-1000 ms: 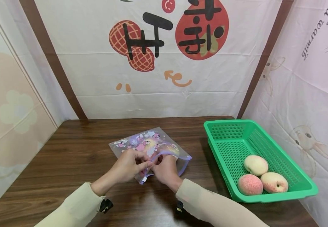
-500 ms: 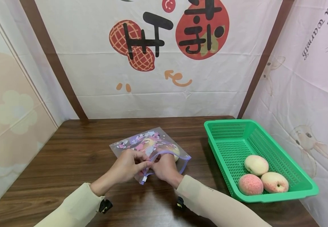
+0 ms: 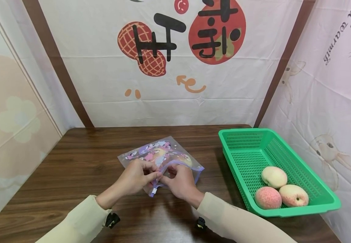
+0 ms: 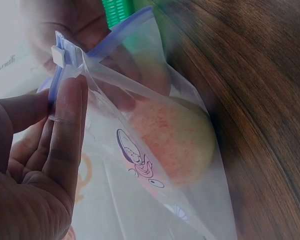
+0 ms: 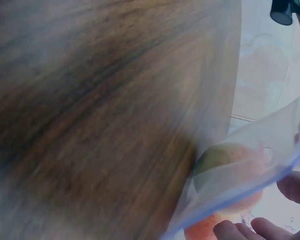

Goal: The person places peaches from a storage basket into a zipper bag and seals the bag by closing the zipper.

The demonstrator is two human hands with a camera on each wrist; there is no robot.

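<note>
A clear zip bag (image 3: 163,157) printed with cartoon figures lies on the wooden table (image 3: 81,162), with a peach (image 4: 172,137) inside it. My left hand (image 3: 139,177) pinches the bag's purple zip strip near the white slider (image 3: 153,192); in the left wrist view thumb and fingers (image 4: 67,120) squeeze the strip just below the slider (image 4: 64,52). My right hand (image 3: 178,182) pinches the same edge of the bag just to the right. In the right wrist view the bag (image 5: 250,170) and the peach (image 5: 230,160) show blurred.
A green plastic basket (image 3: 248,152) stands at the right of the table and holds three peaches (image 3: 280,190). Printed cloth walls close in the back and both sides. Bare table lies to the left of the bag.
My right hand has shifted slightly right and toward me along the bag's edge. The left hand stays pinched at the zip end. The bag has hardly moved.
</note>
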